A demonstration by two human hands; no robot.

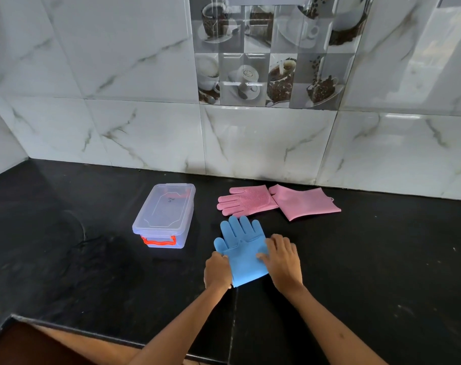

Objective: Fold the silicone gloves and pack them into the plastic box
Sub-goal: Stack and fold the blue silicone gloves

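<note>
1. Under your two hands, near the front middle of the black stone counter (92, 272), lies the blue silicone glove (244, 248), flat, with its fingers pointing away from you toward the wall and its cuff toward you.
2. Your left hand (217, 270) sits at the blue glove's left edge beside the thumb, fingers curled over that edge; whether they pinch the silicone or only press on it cannot be told.
3. Your right hand (283, 259) lies flat on the blue glove's right side, fingers loosely spread and pressing down, holding nothing.
4. Just beyond the blue glove's fingertips, farther from you and a little to the right, lie two pink silicone gloves (276, 202): one shows its ribbed palm with fingers pointing left, the other stretches its smooth cuff to the right, and the two overlap in the middle.
5. Left of the blue glove, close but not touching, stands the clear rectangular plastic box (163, 216), its lid on and an orange latch on the end facing you.
6. Behind the pink gloves rises the white marble-pattern tiled wall (145, 127), with a panel of coffee-cup picture tiles (271, 51) higher up.
</note>
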